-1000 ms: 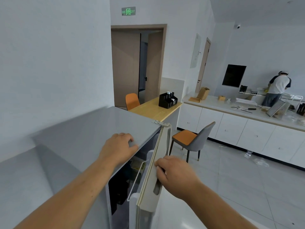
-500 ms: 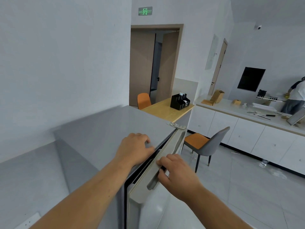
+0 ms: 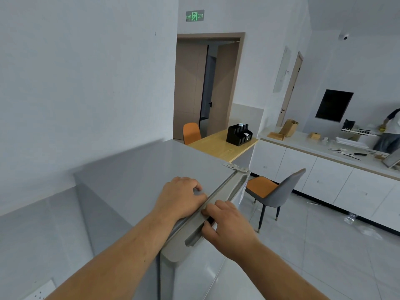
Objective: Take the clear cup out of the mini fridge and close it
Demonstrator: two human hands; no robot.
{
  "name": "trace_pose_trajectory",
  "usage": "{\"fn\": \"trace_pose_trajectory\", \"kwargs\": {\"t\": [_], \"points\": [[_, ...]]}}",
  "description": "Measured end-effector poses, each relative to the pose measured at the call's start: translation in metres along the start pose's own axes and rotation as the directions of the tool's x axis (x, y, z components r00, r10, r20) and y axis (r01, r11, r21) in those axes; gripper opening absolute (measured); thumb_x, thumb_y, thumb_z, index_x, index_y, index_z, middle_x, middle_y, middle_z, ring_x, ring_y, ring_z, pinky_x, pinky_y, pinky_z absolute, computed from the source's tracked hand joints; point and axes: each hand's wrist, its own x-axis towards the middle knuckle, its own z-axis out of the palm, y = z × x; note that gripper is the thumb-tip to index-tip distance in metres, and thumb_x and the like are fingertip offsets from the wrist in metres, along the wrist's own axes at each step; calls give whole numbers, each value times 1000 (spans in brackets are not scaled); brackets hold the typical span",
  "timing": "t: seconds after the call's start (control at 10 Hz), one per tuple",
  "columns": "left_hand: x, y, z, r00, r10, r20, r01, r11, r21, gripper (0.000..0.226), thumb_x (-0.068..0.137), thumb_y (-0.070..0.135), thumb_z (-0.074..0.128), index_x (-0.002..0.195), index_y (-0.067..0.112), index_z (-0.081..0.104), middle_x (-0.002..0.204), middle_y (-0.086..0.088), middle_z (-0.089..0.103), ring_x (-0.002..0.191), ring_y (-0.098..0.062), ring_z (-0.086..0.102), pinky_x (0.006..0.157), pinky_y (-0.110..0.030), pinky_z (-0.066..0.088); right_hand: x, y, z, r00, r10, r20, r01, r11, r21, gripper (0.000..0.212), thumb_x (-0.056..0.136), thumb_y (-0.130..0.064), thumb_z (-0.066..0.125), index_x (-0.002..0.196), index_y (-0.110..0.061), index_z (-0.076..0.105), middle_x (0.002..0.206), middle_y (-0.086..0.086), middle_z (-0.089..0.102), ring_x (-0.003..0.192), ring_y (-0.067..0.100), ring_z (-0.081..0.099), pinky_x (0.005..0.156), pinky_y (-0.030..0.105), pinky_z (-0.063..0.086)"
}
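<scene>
The grey mini fridge (image 3: 138,169) stands below me against the left wall, and its door (image 3: 190,267) is pressed shut against the body. My left hand (image 3: 180,197) rests on the fridge's top near the front edge, fingers curled, holding nothing. My right hand (image 3: 227,224) grips the recessed handle at the top of the door, fingers hooked into the slot. The fridge's inside is hidden. No clear cup is in view.
A grey and orange chair (image 3: 275,191) stands just right of the fridge. Behind it is a wooden table (image 3: 218,146) with a black organiser (image 3: 238,135). White cabinets with a cluttered counter (image 3: 324,148) run along the right, where a person (image 3: 389,131) works.
The fridge door swung from wide open to shut, with my right hand on its handle. My left hand stayed on the top. The view turned left.
</scene>
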Motion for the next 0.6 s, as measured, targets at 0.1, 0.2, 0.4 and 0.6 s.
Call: {"fn": "trace_pose_trajectory", "kwargs": {"t": [0.1,0.2,0.4,0.6], "points": [[0,2,-1,1000,2,3,-2,1000,9,33,81,56,58,105,36,70,113,17,68,106,-10,52,93,-36,46,-1,3,1,1000,-5,3,5,1000,-6,27,92,-46,44,105,-29,60,90,-10,50,89,11,42,75,25,40],[-3,6,-2,1000,20,0,-20,999,34,33,86,53,59,110,34,70,115,14,68,109,-13,54,93,-37,47,-2,6,-4,999,-23,44,25,999,-35,32,97,-47,41,116,-32,63,95,-11,53,93,10,43,80,25,40],[-7,18,-8,989,124,-85,-108,979,173,62,90,73,46,137,32,55,142,7,59,129,-18,50,105,-42,43,-15,28,-39,996,43,-80,-54,988,-144,54,101,-66,30,143,-38,48,139,-9,51,137,13,35,114,36,33],[-2,79,-15,981,177,-76,-162,972,172,94,80,96,24,152,37,34,162,3,37,148,-22,32,117,-49,30,-30,57,-101,972,144,-188,-184,957,-222,74,95,-81,11,158,-43,13,168,-6,22,156,17,-4,121,38,-6]]}}
